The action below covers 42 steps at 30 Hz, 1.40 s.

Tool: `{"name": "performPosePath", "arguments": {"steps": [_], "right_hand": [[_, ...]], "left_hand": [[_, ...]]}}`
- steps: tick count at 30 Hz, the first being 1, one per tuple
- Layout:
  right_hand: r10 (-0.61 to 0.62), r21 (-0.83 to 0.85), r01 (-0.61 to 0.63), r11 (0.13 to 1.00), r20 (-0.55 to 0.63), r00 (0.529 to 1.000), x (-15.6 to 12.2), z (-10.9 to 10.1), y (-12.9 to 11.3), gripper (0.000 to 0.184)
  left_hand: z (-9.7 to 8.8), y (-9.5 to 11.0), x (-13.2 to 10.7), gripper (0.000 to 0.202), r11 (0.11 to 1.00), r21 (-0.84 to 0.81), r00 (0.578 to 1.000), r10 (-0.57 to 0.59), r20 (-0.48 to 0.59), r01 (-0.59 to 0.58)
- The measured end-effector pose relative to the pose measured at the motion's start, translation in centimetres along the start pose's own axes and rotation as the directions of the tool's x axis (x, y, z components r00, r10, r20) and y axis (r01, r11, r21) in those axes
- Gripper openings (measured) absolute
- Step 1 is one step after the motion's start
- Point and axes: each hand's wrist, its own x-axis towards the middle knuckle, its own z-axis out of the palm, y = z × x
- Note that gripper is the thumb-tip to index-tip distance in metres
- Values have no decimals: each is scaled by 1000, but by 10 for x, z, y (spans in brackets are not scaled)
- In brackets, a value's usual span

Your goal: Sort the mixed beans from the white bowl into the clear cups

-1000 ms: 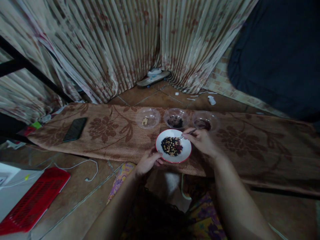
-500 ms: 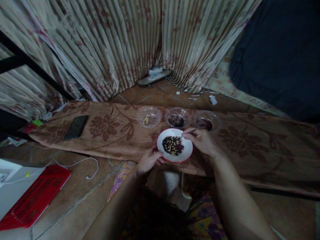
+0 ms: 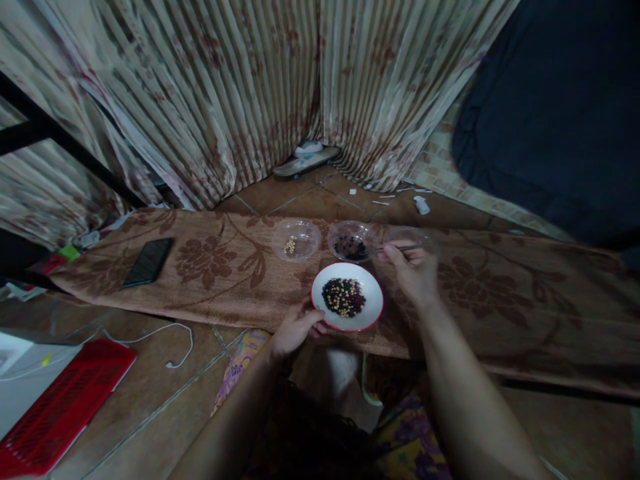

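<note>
A shallow white bowl with a red rim holds mixed beans: black, dark red and pale yellow ones. My left hand grips its left edge, thumb on the rim and fingers beneath. In my right hand are thin, dark tweezers, their tips pointing left toward the middle clear bowl, which contains black beans. The left clear bowl has a few yellow beans. My right hand partly covers the right clear bowl, so its contents are hidden.
A brown flowered cloth covers the long, narrow table. On its left part lies a phone. Beyond are a skateboard, white scraps and striped curtains. A red basket and a white cable are at lower left.
My right hand has lifted the tweezers out of the white bowl and moved up and right, over the right clear bowl. My left hand still holds the white bowl.
</note>
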Motion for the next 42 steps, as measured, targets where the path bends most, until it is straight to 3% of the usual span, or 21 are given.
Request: {"name": "performPosePath", "arguments": {"steps": [4,10,14,18,22,28,42], "right_hand": [[15,56,-10,998,-90,996,10,10,13,28],[6,7,-5,1000,-50,999,2,8,4,25],[49,-2,-49,999,133,990,-9,-4,-4,23],[62,-42,-51,998,360,931,-15,-8,-4,24],[45,-82,-8,997,461,886,-17,-4,-3,25],[46,-223,71,972,480,876,-18,-2,-1,24],[80,-296,98,950,535,841,-21,3,-4,29]], "left_hand": [[0,-2,0,31,1000,5,1000,-3,-12,3],[-2,0,0,33,1000,16,1000,-2,2,2],[-2,0,0,32,1000,26,1000,-8,0,8],[-1,-1,1,30,1000,18,1000,-19,-5,19],[-1,-1,0,30,1000,20,1000,-15,-7,15],[-1,-2,0,29,1000,25,1000,-11,-8,12],[0,2,-1,27,1000,-6,1000,0,0,0]]}}
